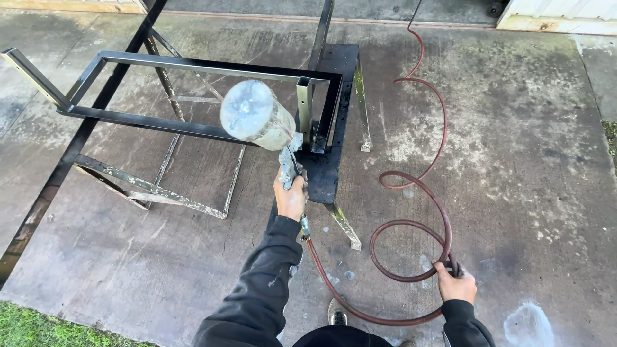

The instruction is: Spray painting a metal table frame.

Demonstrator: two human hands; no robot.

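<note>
My left hand (290, 196) grips the handle of a paint spray gun (287, 160), whose round metal cup (254, 114) is tilted up to the left. The gun's nozzle is close to the upright end post of a black-painted metal tube frame (193, 64) that stands on the concrete. A reddish air hose (411, 225) runs from the bottom of the gun, loops across the floor and leads off to the top of the view. My right hand (456, 285) is closed on a loop of this hose, low at the right.
The frame's lower legs (154, 191) look bare and unpainted. Black overspray darkens the concrete (324, 168) under the frame's end. Grass (38, 329) borders the slab at the bottom left. My shoe tip (335, 315) shows near the hose. A white wall base (559, 16) sits at the top right.
</note>
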